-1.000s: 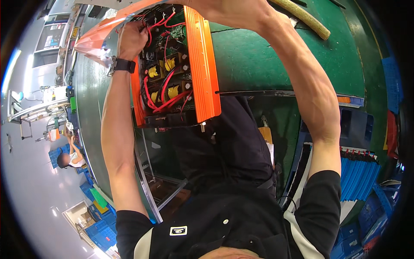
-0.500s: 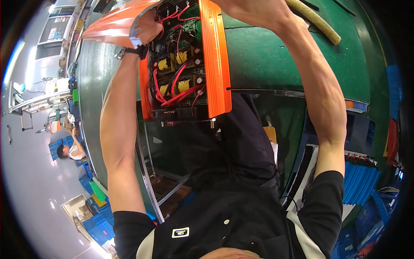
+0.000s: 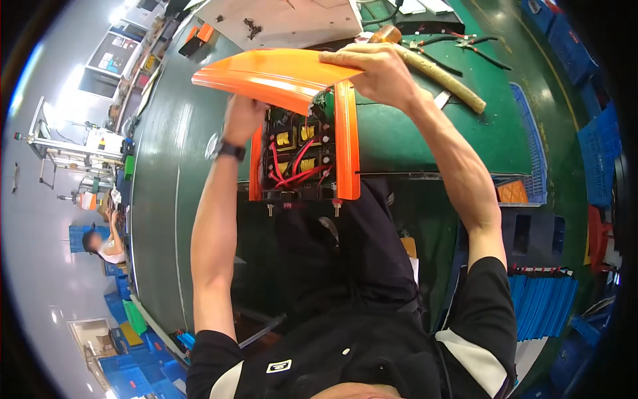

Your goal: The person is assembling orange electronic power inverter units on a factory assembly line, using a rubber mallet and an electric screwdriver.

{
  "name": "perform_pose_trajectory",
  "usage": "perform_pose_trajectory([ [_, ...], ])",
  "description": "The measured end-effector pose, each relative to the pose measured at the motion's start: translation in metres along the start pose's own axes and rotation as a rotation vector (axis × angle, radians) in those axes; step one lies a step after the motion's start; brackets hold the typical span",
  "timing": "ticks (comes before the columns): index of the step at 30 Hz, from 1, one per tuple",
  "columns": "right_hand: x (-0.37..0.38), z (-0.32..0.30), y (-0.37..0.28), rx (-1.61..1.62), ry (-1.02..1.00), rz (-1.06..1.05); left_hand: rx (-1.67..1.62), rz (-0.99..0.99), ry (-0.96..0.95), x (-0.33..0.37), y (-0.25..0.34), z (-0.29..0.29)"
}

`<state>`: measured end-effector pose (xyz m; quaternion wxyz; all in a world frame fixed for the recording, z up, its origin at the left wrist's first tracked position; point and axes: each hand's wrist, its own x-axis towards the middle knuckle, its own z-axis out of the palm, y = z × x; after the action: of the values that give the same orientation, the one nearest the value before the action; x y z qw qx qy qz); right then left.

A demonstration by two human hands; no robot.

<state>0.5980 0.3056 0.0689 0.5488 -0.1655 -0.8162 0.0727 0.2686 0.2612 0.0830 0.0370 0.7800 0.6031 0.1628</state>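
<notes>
An orange box-shaped device (image 3: 347, 143) stands at the table's near edge with its top uncovered. Inside show yellow-wrapped coils, red and black wires and a green circuit board; two metal studs stick out of its near end. Over its far part, a curved glossy orange cover (image 3: 272, 73) is held up at a tilt. My right hand (image 3: 384, 74) is closed on the cover's right end, thumb on top. Under the cover, by the device's left wall, is my left hand (image 3: 244, 120), a watch on its wrist. The cover hides most of its fingers.
On the green table (image 3: 412, 146) lie a wooden-handled mallet (image 3: 445, 80) and two pliers (image 3: 473, 44). A white box-like fixture (image 3: 279, 23) stands at the back, a small orange-and-black part (image 3: 197, 40) at far left. A blue basket (image 3: 530, 143) sits at the right edge.
The orange cover has swung from upper left to lie across the device's far part. My right hand now grips its right end. My left hand shows lower, beneath the cover. The view has shifted.
</notes>
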Motion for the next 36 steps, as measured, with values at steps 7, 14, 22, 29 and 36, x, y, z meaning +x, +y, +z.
perform_pose_trajectory([
  [7,0.010,0.010,-0.049,-0.097,0.054,0.025,-1.573,-0.382,0.205,-0.082,0.067,-0.072],
  [14,0.014,0.025,-0.125,-0.490,-0.232,-0.118,-1.622,-0.510,0.125,-0.058,0.077,-0.060],
  [22,-0.033,0.014,-0.160,-0.012,-0.137,0.852,-1.600,-0.290,-0.062,-0.084,0.021,-0.022],
  [29,-0.037,0.046,-0.153,-0.055,-0.217,0.980,-1.262,-0.317,-0.028,-0.079,0.015,-0.019],
  [36,-0.032,0.049,-0.159,-0.165,-0.243,0.954,-0.920,-0.387,0.125,-0.087,0.025,-0.013],
])
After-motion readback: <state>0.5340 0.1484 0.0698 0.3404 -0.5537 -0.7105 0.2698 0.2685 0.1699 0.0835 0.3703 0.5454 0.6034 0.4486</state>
